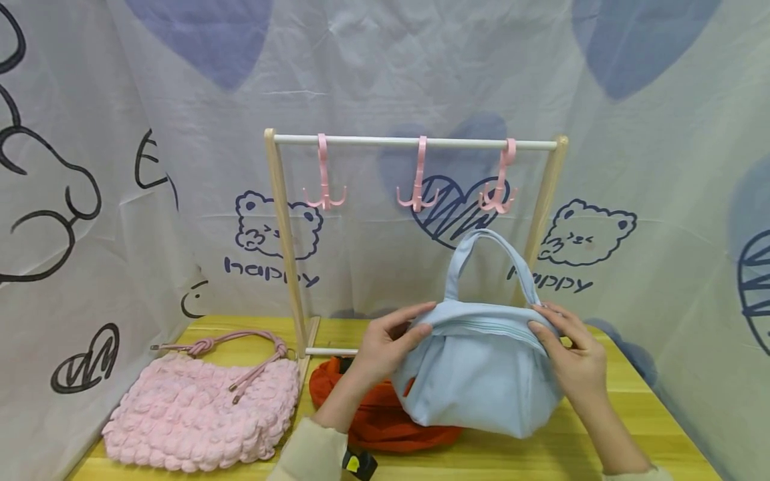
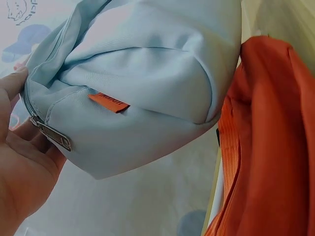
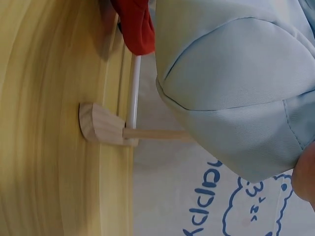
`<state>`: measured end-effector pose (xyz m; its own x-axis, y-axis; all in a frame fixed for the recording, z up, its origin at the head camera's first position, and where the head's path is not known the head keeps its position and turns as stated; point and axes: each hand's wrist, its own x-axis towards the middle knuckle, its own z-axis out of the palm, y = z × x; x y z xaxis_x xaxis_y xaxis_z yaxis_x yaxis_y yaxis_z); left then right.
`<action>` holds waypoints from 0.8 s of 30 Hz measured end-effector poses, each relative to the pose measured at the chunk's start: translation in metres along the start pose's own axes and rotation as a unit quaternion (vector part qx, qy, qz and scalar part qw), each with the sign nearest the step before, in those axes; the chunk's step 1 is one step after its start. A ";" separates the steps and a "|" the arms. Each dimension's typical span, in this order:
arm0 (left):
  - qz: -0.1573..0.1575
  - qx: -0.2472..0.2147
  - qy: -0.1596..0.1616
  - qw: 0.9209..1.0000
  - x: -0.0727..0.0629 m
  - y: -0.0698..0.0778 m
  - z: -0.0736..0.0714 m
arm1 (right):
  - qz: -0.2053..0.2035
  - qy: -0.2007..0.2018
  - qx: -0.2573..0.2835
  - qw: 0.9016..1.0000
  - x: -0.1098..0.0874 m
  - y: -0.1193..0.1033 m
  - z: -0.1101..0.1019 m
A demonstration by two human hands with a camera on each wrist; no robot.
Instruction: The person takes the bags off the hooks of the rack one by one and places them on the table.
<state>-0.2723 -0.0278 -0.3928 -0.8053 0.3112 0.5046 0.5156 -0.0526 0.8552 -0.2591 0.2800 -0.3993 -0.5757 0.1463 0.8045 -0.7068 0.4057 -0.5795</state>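
A light blue handbag [image 1: 475, 374] with a zip along its top hangs between both hands, its loop handle [image 1: 481, 234] standing up. My left hand [image 1: 385, 341] pinches the bag's upper left corner, thumb in front. At the upper right corner my right hand [image 1: 571, 347] grips it the same way. The left wrist view shows the metal zip pull [image 2: 55, 136] beside the left fingers and a small orange tag [image 2: 109, 102] on the bag's side. In the right wrist view the bag's end [image 3: 236, 73] fills the upper right, with a fingertip at its edge.
A wooden rack [image 1: 283, 234] stands behind, with three pink hooks [image 1: 418, 174] on its white bar. On the wooden table [image 1: 637, 427] lie a puffy pink bag [image 1: 198, 414] at left and a red-orange bag [image 1: 397, 427], partly hidden behind the blue one. Printed cloth [image 1: 361, 67] hangs behind.
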 end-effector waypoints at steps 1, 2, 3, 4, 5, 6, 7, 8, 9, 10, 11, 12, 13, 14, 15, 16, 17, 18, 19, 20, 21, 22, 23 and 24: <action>-0.003 -0.001 0.000 1.000 0.000 0.000 0.002 | 0.002 -0.001 -0.004 1.000 0.000 0.000 -0.002; -0.006 -0.002 0.000 1.000 0.000 -0.001 0.004 | 0.004 -0.003 -0.007 1.000 0.000 -0.001 -0.004; -0.008 -0.003 0.000 1.000 0.000 -0.001 0.006 | 0.007 -0.004 -0.011 1.000 0.000 -0.001 -0.007; -0.008 -0.006 0.000 1.000 0.000 -0.001 0.008 | 0.010 -0.005 -0.015 1.000 -0.001 -0.002 -0.009; -0.008 -0.009 -0.001 1.000 0.000 -0.002 0.010 | 0.012 -0.005 -0.016 1.000 -0.001 -0.001 -0.011; -0.007 -0.013 -0.002 1.000 0.000 -0.002 0.013 | 0.013 -0.006 -0.018 1.000 -0.001 -0.001 -0.013; -0.008 -0.016 -0.003 1.000 0.000 -0.003 0.015 | 0.009 -0.006 -0.021 1.000 -0.001 -0.001 -0.015; -0.008 -0.019 -0.004 1.000 0.001 -0.003 0.017 | 0.006 -0.005 -0.025 1.000 -0.002 -0.001 -0.017; -0.008 -0.022 -0.006 1.000 0.001 -0.003 0.018 | 0.004 -0.004 -0.026 1.000 -0.002 0.000 -0.019; -0.009 -0.024 -0.008 1.000 0.001 -0.003 0.020 | 0.002 -0.003 -0.026 1.000 -0.002 0.000 -0.021; -0.010 -0.025 -0.009 1.000 0.002 -0.003 0.022 | 0.000 -0.002 -0.029 1.000 -0.002 0.000 -0.023; -0.009 -0.027 -0.011 1.000 0.002 -0.003 0.024 | -0.001 -0.002 -0.032 0.999 -0.002 0.000 -0.025; -0.010 -0.028 -0.013 0.999 0.003 -0.003 0.025 | -0.001 0.000 -0.034 0.999 -0.002 0.000 -0.027; -0.011 -0.030 -0.015 0.999 0.004 -0.003 0.027 | 0.002 0.002 -0.035 0.999 -0.002 0.000 -0.029; -0.012 -0.032 -0.017 0.999 0.004 -0.003 0.029 | 0.005 0.003 -0.038 0.999 -0.002 0.001 -0.031; -0.013 -0.035 -0.018 0.999 0.005 -0.003 0.032 | 0.005 0.004 -0.041 0.999 -0.002 0.001 -0.033; -0.014 -0.036 -0.018 0.999 0.005 -0.003 0.034 | 0.005 0.005 -0.044 0.999 -0.002 0.001 -0.035; -0.015 -0.038 -0.018 0.999 0.006 -0.003 0.036 | 0.004 0.008 -0.045 0.999 -0.002 0.001 -0.037; -0.017 -0.039 -0.017 0.999 0.006 -0.003 0.038 | 0.003 0.010 -0.046 0.999 -0.001 0.001 -0.038; -0.018 -0.042 -0.017 0.999 0.007 -0.003 0.040 | 0.004 0.012 -0.046 0.999 -0.001 0.001 -0.040; -0.019 -0.044 -0.017 0.999 0.007 -0.003 0.042 | 0.002 0.013 -0.046 0.999 -0.001 0.002 -0.042; -0.022 -0.044 -0.016 0.999 0.007 -0.004 0.043 | 0.001 0.013 -0.045 0.999 -0.001 0.002 -0.043; -0.024 -0.046 -0.017 0.998 0.008 -0.004 0.045 | 0.000 0.015 -0.042 0.999 -0.001 0.002 -0.045; -0.026 -0.048 -0.018 0.998 0.008 -0.004 0.047 | -0.004 0.017 -0.037 0.999 -0.001 0.002 -0.046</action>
<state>-0.2676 0.0195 -0.3978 -0.8183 0.3488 0.4569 0.4423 -0.1256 0.8880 -0.2413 0.3222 -0.3957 -0.5546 0.1729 0.8139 -0.6783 0.4727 -0.5626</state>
